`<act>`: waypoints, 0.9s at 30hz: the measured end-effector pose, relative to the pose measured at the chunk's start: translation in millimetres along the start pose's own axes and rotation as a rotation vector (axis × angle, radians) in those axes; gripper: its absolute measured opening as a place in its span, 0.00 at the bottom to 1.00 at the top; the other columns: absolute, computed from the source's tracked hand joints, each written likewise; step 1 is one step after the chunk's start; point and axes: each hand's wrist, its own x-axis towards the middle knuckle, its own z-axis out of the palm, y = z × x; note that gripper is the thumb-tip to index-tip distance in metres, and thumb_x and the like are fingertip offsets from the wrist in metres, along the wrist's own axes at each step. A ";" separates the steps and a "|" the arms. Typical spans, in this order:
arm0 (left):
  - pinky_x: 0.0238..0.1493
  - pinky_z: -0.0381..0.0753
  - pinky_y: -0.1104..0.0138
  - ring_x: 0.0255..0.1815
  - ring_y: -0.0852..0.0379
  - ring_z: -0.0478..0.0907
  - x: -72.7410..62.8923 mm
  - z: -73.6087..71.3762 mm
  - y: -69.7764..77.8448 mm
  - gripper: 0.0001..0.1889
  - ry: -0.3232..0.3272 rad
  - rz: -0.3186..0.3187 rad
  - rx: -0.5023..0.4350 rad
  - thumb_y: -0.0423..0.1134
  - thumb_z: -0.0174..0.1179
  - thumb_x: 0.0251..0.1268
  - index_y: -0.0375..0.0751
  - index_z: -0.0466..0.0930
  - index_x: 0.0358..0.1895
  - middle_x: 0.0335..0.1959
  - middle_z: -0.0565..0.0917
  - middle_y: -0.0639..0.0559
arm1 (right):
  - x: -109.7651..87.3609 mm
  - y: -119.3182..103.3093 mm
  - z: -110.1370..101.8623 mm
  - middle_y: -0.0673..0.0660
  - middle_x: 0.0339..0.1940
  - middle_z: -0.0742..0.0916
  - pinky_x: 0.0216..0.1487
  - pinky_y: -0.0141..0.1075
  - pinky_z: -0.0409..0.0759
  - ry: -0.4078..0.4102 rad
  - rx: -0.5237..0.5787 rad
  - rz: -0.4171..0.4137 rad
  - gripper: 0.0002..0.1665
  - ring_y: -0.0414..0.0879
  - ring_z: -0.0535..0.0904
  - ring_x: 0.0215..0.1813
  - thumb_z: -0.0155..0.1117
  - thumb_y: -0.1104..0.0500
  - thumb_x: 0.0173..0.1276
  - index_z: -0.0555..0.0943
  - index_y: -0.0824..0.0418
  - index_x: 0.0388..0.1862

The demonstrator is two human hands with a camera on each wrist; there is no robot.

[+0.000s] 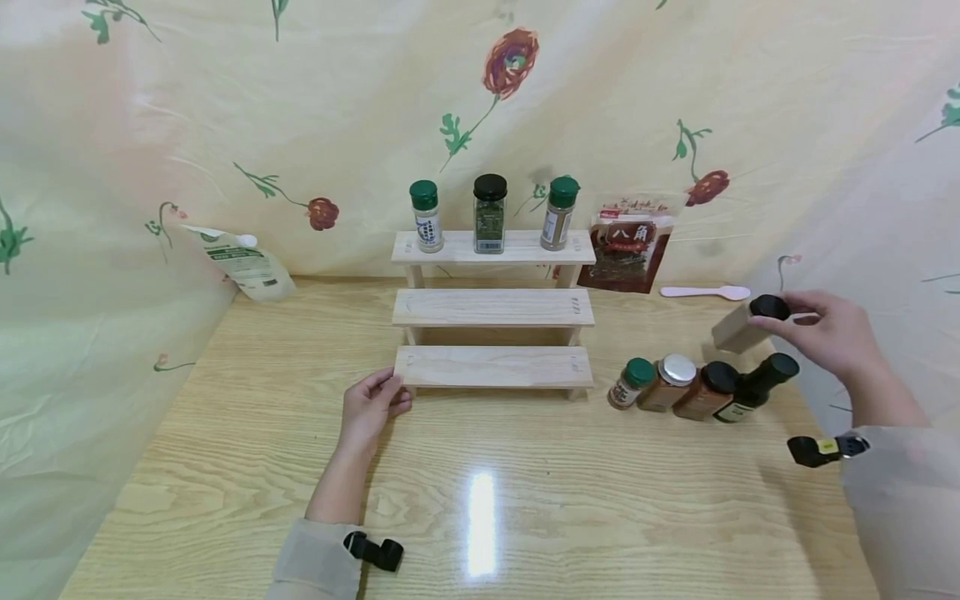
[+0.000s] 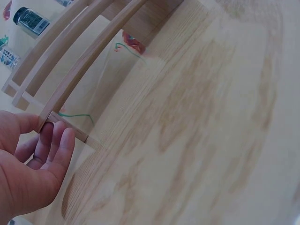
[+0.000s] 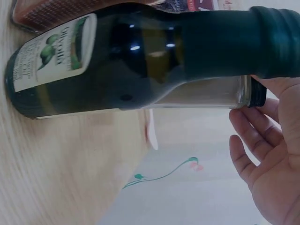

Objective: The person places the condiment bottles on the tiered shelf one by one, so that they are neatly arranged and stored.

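At the left end of the lowest step of a three-step wooden rack (image 1: 493, 367), my left hand (image 1: 369, 408) pinches the board's corner between thumb and fingers. In the left wrist view, the thumb lies on the step (image 2: 70, 89) and fingers curl beneath it. My right hand (image 1: 836, 333) grips a spice jar (image 1: 737, 330) by its black cap, at the far right. The jar tilts behind a dark green olive oil bottle (image 1: 752, 392). In the right wrist view, that bottle (image 3: 117, 61) covers much of the jar (image 3: 206, 93).
Three jars stand on the top step, including a black-capped herb jar (image 1: 490, 215). Beside the oil bottle are a green-capped jar (image 1: 630, 383), a silver-capped jar (image 1: 666, 383) and a black-capped jar (image 1: 705, 392). Behind lie a star anise packet (image 1: 626, 250), pink spoon (image 1: 705, 292) and white pouch (image 1: 251, 265).
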 end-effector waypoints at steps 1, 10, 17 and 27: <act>0.42 0.92 0.66 0.33 0.58 0.85 -0.1 0.2 0.2 0.18 0.000 0.000 0.001 0.29 0.58 0.75 0.24 0.75 0.63 0.35 0.84 0.46 | -0.4 -1.5 -1.4 0.69 0.60 0.78 0.28 0.13 0.67 0.004 0.009 0.011 0.39 0.42 0.79 0.44 0.71 0.44 0.68 0.76 0.72 0.64; 0.44 0.91 0.66 0.34 0.58 0.85 -0.5 0.0 0.9 0.19 -0.008 -0.003 0.006 0.30 0.57 0.75 0.24 0.74 0.63 0.36 0.83 0.46 | -0.8 -17.3 -10.8 0.23 0.42 0.72 0.34 0.19 0.69 0.081 0.074 0.010 0.37 0.24 0.68 0.40 0.74 0.44 0.64 0.80 0.68 0.62; 0.44 0.91 0.66 0.34 0.58 0.85 -0.1 0.0 0.6 0.19 -0.006 -0.003 0.006 0.30 0.57 0.75 0.24 0.74 0.64 0.37 0.83 0.45 | 1.9 -34.6 -17.4 0.22 0.44 0.72 0.38 0.25 0.68 0.129 0.080 0.016 0.39 0.26 0.67 0.44 0.76 0.43 0.63 0.79 0.64 0.66; 0.42 0.92 0.67 0.33 0.58 0.85 -1.0 0.2 1.5 0.18 -0.008 -0.004 0.003 0.29 0.57 0.75 0.24 0.74 0.64 0.37 0.83 0.45 | 2.9 -54.2 -18.5 0.30 0.47 0.77 0.40 0.23 0.66 0.153 0.100 -0.010 0.38 0.26 0.67 0.45 0.76 0.44 0.63 0.80 0.66 0.64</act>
